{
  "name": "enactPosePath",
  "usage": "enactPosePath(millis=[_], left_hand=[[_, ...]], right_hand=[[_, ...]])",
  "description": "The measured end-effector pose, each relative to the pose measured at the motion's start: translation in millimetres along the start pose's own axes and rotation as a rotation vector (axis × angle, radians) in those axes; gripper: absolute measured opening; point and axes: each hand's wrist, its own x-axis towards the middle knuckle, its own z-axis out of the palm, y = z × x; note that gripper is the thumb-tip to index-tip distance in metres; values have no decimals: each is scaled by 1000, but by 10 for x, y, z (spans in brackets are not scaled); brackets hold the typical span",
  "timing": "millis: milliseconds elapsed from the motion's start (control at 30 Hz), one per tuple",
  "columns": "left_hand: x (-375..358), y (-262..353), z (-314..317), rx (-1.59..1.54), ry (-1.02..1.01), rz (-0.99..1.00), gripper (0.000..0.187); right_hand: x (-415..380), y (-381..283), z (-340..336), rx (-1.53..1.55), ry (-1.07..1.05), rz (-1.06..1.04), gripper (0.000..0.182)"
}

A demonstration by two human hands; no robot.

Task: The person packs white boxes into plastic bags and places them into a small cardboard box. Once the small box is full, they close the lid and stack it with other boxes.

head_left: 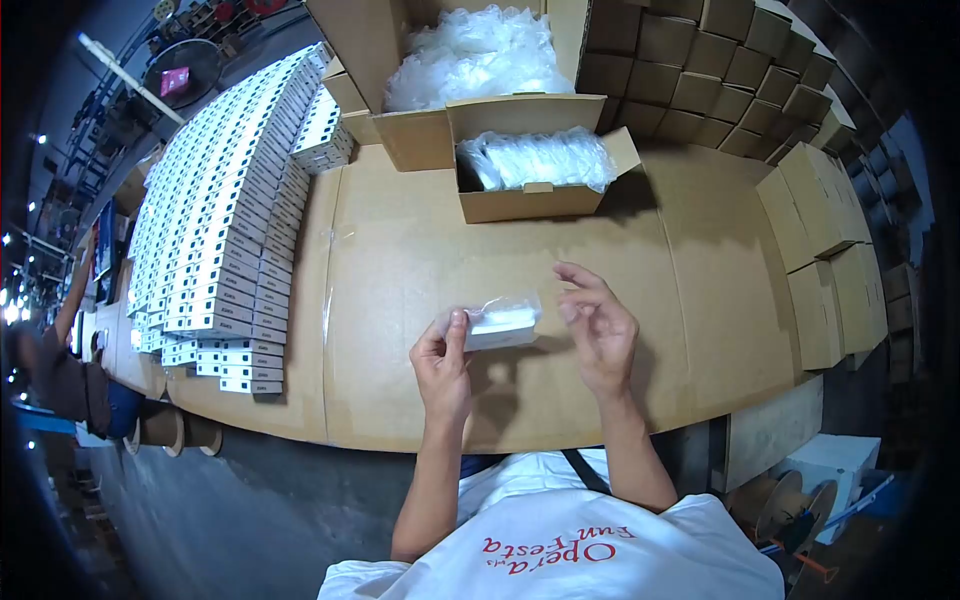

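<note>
Above the cardboard-covered table (400,390), my left hand (443,360) is closed on a small white box in clear plastic wrap (503,326), thumb on top at the box's left end. To the right of the box, my right hand (603,335) is raised with its fingers apart and nothing in it. Beyond both hands stands an open carton (530,206) holding clear plastic-wrapped items (540,160). Behind it is a larger open carton (412,140) full of clear plastic bags or wrap (480,60).
Many small white boxes (235,240) are stacked along the table's left side. Brown cartons (690,90) are piled at the back right, with larger ones (822,300) on the right edge. Another person (60,375) is at the far left. Wooden spools (790,505) stand below right.
</note>
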Motion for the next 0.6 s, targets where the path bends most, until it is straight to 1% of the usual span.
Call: enactPosePath(millis=[33, 67, 167, 200, 300, 400, 500, 533, 600], left_hand=[[-3, 12, 3, 11, 11, -3, 29], [-2, -8, 2, -1, 7, 2, 30], [1, -64, 27, -28, -17, 0, 32], [-15, -56, 39, -31, -26, -10, 33], [-27, -17, -12, -79, -55, -40, 37], [3, 70, -20, -111, -116, -38, 41], [33, 126, -58, -92, -173, -32, 44], [33, 138, -71, -80, -190, -34, 46], [-15, 217, -38, -26, -199, 35, 45]], right_hand=[[19, -50, -27, -70, -74, -116, 12], [31, -152, -52, -236, -213, -154, 20], [-10, -62, -9, -203, -445, 79, 31], [-10, 21, 3, -214, -460, 55, 38], [11, 42, -28, -271, -478, 58, 40], [14, 40, 33, -235, -453, 17, 41], [37, -43, 7, -233, -473, 168, 37], [43, -38, 2, -246, -473, 152, 35], [60, -20, -20, -274, -471, 118, 32]])
